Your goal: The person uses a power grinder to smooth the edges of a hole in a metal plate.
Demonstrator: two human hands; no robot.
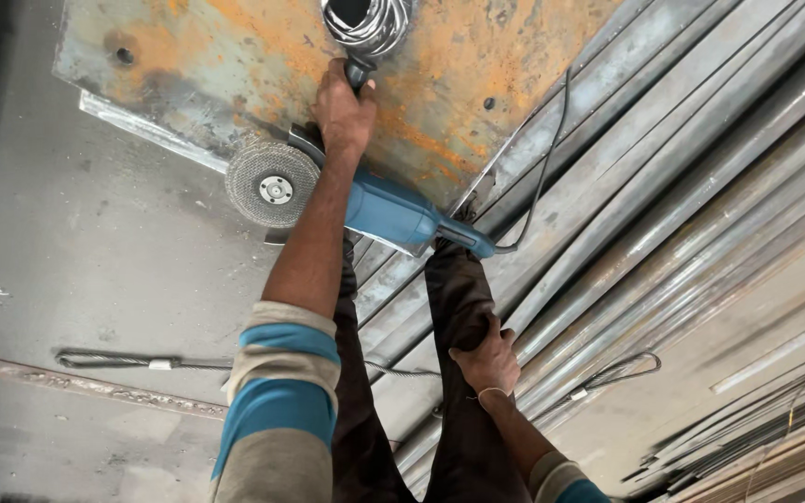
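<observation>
The left hand is clenched around the black side handle of a blue angle grinder, steadying it so its flap disc sits at the edge of the rusty steel plate. The right hand grips the person's own dark trouser leg, seemingly for bracing, beside the long steel bars.

No packages, signs or screens show in the view. The only label-like things are two small pale tags. One white tag sits on the wire cable lying on the grey floor at the left. Another small pale tag sits on the dark cable loop over the steel bars at the right. Any markings are too small to tell.
</observation>
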